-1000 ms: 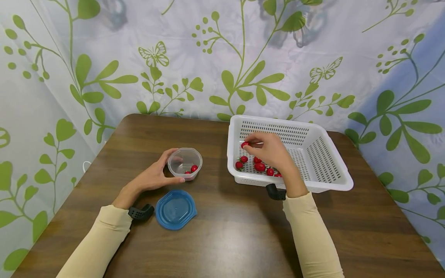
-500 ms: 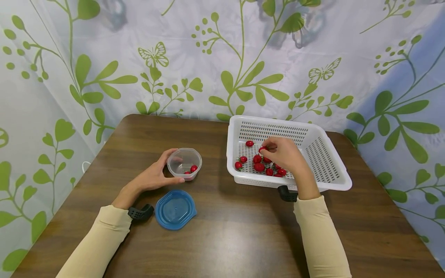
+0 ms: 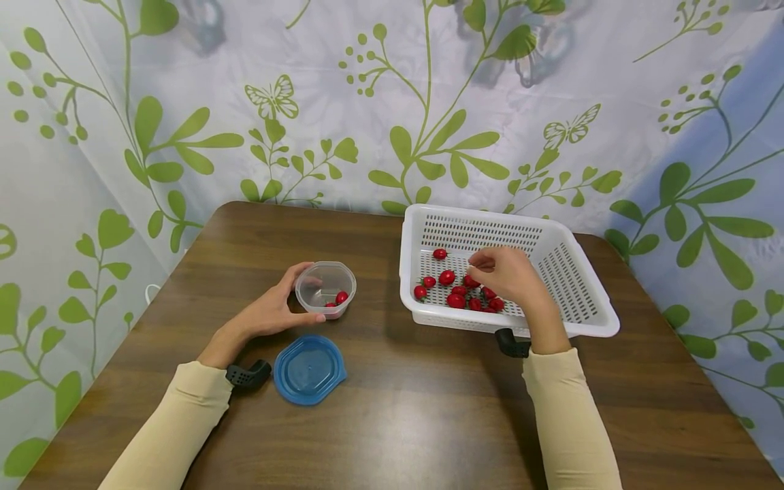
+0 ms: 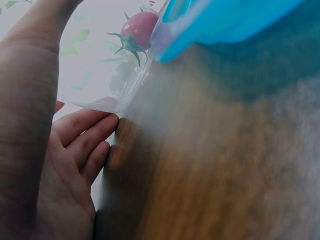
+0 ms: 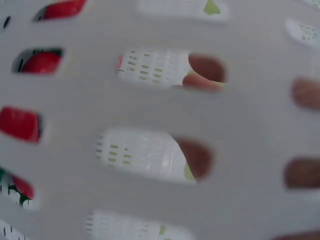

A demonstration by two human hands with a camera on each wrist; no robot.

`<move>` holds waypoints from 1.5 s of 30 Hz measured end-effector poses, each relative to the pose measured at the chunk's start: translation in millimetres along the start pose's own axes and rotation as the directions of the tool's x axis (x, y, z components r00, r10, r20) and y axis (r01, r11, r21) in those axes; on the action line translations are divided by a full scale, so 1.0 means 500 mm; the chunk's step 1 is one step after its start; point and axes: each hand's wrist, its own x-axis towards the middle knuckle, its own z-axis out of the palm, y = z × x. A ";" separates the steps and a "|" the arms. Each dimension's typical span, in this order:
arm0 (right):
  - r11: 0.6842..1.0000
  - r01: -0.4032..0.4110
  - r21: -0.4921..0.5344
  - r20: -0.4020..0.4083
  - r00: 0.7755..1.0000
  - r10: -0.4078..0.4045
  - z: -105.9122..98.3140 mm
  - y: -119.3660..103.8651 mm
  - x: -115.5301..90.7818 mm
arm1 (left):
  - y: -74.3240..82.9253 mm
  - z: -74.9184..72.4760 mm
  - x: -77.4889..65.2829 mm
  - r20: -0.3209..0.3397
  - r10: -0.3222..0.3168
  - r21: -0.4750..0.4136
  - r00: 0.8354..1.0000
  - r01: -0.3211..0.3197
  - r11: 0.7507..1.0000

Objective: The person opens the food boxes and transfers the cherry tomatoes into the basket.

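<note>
My left hand (image 3: pixel 272 306) holds a small clear plastic container (image 3: pixel 318 279) upright on the table, its thumb at the near side and the fingers round the far left side. Inside lie red cherry tomatoes (image 3: pixel 341 297); the left wrist view shows one tomato (image 4: pixel 140 29) with a green calyx through the wall. My right hand (image 3: pixel 511 275) is inside a white slotted plastic basket (image 3: pixel 588 286), fingers loosely bent above several cherry tomatoes (image 3: pixel 456 301), with no tomato visible between the fingertips. Basket wall hides most of that hand in the right wrist view.
A blue lid (image 3: pixel 309 369) lies on the brown wooden table (image 3: pixel 398 415), just in front of the clear container. The basket stands at the back right, close to a leaf-patterned curtain (image 3: pixel 343 102). One tomato (image 3: pixel 439 254) lies apart at the basket's back left.
My right hand moved right from the single tomato at the back left, took hold of another tomato near the middle, and let it go among the others. The left hand has stayed still.
</note>
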 end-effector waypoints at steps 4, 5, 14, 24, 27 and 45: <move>0.999 0.026 0.022 -0.041 0.999 -0.025 0.000 -0.018 -0.001 | -0.002 -0.001 0.000 -0.004 -0.007 0.005 1.000 0.007 1.000; 0.999 0.036 0.030 -0.054 0.998 -0.035 0.001 -0.025 0.000 | -0.002 -0.001 0.000 -0.004 -0.008 0.004 1.000 0.008 1.000; 0.986 0.122 0.111 -0.090 0.990 -0.112 0.014 -0.098 0.012 | 0.001 -0.003 -0.001 -0.005 -0.019 0.012 1.000 0.019 1.000; 0.952 0.231 0.200 -0.108 0.971 -0.213 0.054 -0.171 0.038 | -0.002 -0.002 -0.003 -0.002 -0.025 0.013 1.000 0.025 1.000; 0.938 0.256 0.232 -0.098 0.966 -0.240 0.064 -0.190 0.042 | -0.002 -0.001 -0.003 -0.002 -0.020 0.011 1.000 0.020 1.000; 0.913 0.349 0.212 0.072 0.926 -0.371 0.165 -0.301 0.082 | 0.002 0.000 -0.003 0.006 -0.008 -0.011 1.000 0.008 1.000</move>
